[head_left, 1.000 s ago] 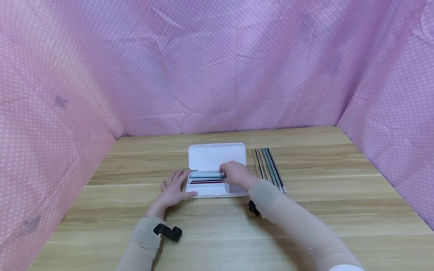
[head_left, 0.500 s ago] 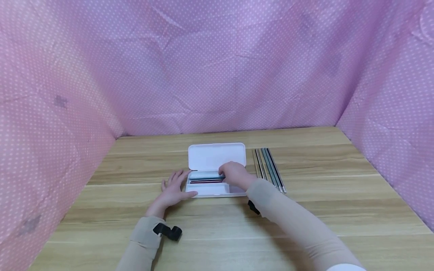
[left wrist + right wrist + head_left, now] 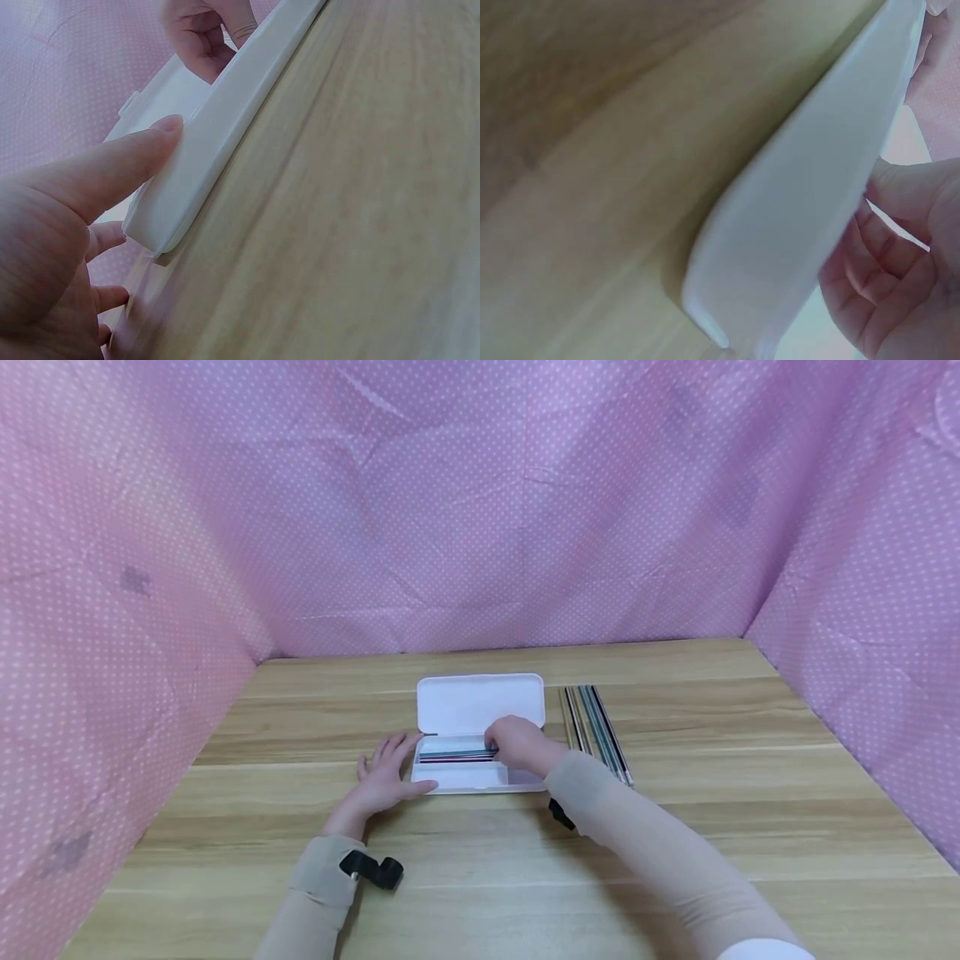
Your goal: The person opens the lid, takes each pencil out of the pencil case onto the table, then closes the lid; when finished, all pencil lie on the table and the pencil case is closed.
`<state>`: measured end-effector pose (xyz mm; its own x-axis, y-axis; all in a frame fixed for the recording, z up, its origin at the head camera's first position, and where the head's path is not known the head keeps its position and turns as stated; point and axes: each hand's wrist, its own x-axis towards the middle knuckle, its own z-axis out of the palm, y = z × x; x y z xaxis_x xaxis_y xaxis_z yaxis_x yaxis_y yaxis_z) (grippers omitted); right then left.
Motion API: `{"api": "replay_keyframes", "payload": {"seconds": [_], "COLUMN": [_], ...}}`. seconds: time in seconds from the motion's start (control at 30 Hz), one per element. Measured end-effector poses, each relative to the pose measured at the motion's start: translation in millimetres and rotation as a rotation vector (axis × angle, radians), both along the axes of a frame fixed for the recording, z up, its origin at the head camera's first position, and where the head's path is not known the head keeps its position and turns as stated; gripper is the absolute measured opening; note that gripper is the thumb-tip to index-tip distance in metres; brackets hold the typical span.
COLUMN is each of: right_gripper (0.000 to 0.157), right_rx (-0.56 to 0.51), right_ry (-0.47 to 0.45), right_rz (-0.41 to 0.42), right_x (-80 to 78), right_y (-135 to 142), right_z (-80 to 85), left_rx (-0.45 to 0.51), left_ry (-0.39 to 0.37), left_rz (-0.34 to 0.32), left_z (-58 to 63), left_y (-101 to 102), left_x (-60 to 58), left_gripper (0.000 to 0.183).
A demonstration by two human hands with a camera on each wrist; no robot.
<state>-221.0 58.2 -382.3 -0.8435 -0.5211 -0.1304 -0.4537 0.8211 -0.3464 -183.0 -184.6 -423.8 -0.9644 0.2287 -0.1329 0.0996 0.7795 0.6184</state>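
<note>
A white pencil case [image 3: 467,780] lies with its hinged lid [image 3: 480,703] folded back. Several dark and teal pencils [image 3: 456,757] lie lengthwise in its rear compartment. Over their right ends is my right hand [image 3: 521,746], its fingers curled down into the case and gripping there; its fingertips are hidden behind the case wall [image 3: 787,202] in the right wrist view. My left hand [image 3: 381,785] is spread at the left end of the case. In the left wrist view its thumb [image 3: 154,146] rests on the front rim, while the other fingers reach round the end.
Right of the case, a row of several pencils [image 3: 600,731] lies on the wooden table [image 3: 480,885], partly hidden by the right forearm. A pink dotted cloth [image 3: 480,527] hangs behind and at both sides. Each wrist wears a black camera mount [image 3: 372,869].
The pencils in the case have settled lower and closer together in the compartment. The right hand has shifted only slightly. The left hand has stayed in place.
</note>
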Motion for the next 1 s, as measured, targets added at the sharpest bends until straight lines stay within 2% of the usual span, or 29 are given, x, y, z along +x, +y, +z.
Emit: {"api": "replay_keyframes", "payload": {"seconds": [0.3, 0.53, 1.0], "right_gripper": [0.004, 0.006, 0.016], "right_rx": [-0.002, -0.035, -0.126], "right_ry": [-0.022, -0.068, -0.043], "right_rz": [-0.003, -0.010, 0.050], "right_x": [-0.9, -1.6, -6.2], "right_y": [0, 3, 10], "right_z": [0.2, -1.3, -10.2], "left_rx": [0.001, 0.009, 0.019], "left_ry": [0.004, -0.003, -0.009], "left_rz": [-0.002, -0.002, 0.000], "left_z": [-3.9, -2.9, 0.3], "left_y": [-1, 0, 0], "left_x": [-1.3, -0.8, 0.5], "left_gripper": [0.088, 0.087, 0.086]}}
